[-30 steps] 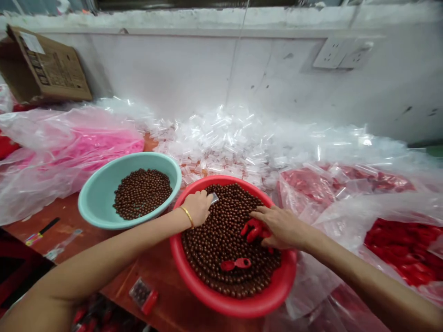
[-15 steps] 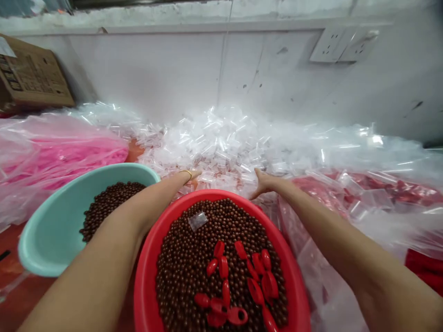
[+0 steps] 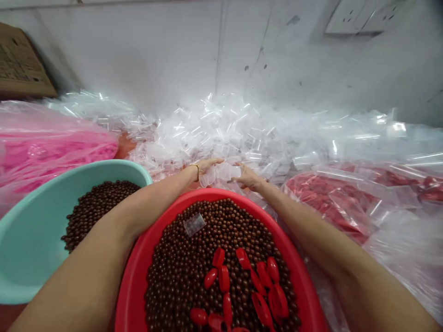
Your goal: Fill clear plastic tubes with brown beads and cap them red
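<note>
Beyond the far rim of a red basin (image 3: 133,272), my left hand (image 3: 208,164), with a gold ring-like band at its wrist, and my right hand (image 3: 249,177) face each other. A cluster of small clear plastic tubes (image 3: 224,171) is gathered between them, the fingers of both hands curved against its sides. Behind the hands spreads a heap of the same clear tubes (image 3: 221,124). Inside the basin lie many brown balls (image 3: 180,276), several red plastic caps (image 3: 263,309) and one clear tube (image 3: 194,224) on top.
At left stands a mint-green basin (image 3: 27,249) with more brown balls (image 3: 100,207). Behind it is a bag of pink pieces (image 3: 58,147); a bag of red pieces (image 3: 328,198) lies at right. A cardboard box (image 3: 22,64) and a wall with sockets (image 3: 363,16) bound the back.
My hands have moved toward each other from well apart and now have clear tubes gathered between them. The view has tilted down and shows less of the wall.
</note>
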A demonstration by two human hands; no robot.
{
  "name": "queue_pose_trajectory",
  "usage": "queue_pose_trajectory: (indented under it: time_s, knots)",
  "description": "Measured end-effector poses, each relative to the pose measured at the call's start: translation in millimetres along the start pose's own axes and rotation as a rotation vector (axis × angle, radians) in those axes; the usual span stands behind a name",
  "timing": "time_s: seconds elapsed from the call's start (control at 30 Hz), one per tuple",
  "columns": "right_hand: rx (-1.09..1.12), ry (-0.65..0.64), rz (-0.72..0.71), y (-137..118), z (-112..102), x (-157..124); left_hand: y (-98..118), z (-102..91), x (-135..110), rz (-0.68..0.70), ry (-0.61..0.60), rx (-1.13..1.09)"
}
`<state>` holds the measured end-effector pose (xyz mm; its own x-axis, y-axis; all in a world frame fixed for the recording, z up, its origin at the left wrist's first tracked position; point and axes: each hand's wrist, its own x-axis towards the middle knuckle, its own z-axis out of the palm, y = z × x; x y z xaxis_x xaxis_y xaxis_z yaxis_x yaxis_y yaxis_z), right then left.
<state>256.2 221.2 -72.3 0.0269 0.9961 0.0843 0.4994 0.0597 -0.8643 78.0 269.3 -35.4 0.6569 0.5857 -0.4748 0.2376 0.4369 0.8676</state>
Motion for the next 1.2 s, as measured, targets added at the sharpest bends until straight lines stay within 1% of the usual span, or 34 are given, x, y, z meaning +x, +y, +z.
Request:
queue_pose_trajectory:
  time_s: [0.07,0.13,0.17,0.23,0.27,0.33,0.4,0.47,0.57,0.63,0.7,0.77,0.83,0.9,0.97,1.0,1.03,1.07,1.13,1.2]
  knots:
    - [0.050,-0.081,0.072,-18,-3,-4,11,1.7,-20,0.025,0.053,0.014]
    - [0.054,-0.109,0.097,-38,-8,-10,20,3.2,-41,0.139,0.169,0.124]
    - [0.005,-0.110,0.075,-48,-10,-13,23,4.4,-52,0.216,0.245,0.210]
    - [-0.146,-0.099,-0.019,-66,-12,-24,23,8.4,-73,0.352,0.397,0.423]
    - [-0.228,-0.086,-0.079,-75,-11,-30,19,11.6,-83,0.397,0.452,0.538]
    - [-0.404,-0.061,-0.185,-91,-8,-46,5,20.2,-104,0.468,0.510,0.741]
    - [-0.615,-0.052,-0.276,-106,-1,-64,-17,31.0,-123,0.543,0.538,0.882]
    - [-0.832,-0.064,-0.375,-119,9,-82,-42,41.4,-139,0.586,0.569,1.006]
    - [-1.022,-0.099,-0.477,-131,27,-105,-69,49.5,-157,0.569,0.539,1.264]
    - [-1.097,-0.155,-0.528,-134,38,-115,-76,49.2,-168,0.563,0.508,1.417]
    - [-1.148,-0.224,-0.556,-136,43,-123,-77,47.2,-182,0.571,0.531,1.499]
    - [-1.163,-0.260,-0.559,-138,42,-130,-75,47.3,-200,0.560,0.579,1.546]
    - [-1.134,-0.246,-0.572,-141,35,-142,-75,51.9,-221,0.518,0.590,1.596]
    - [-1.098,-0.204,-0.557,-146,27,-162,-78,60.7,-240,0.436,0.516,1.664]
    - [-1.087,-0.202,-0.440,-150,24,-189,-85,70.9,-252,0.337,0.387,1.731]
    - [-1.084,-0.261,-0.366,-151,24,-203,-89,75.5,-254,0.296,0.324,1.752]
    - [-1.076,-0.357,-0.316,-151,27,-217,-92,79.4,-253,0.262,0.274,1.763]
    - [-1.068,-0.427,-0.299,-150,31,-229,-96,82.6,-251,0.233,0.239,1.764]
    - [-1.059,-0.471,-0.302,-147,44,-244,-101,86.8,-242,0.182,0.201,1.757]
    - [-1.015,-0.451,-0.292,-142,58,-246,-103,88.9,-233,0.148,0.195,1.766]
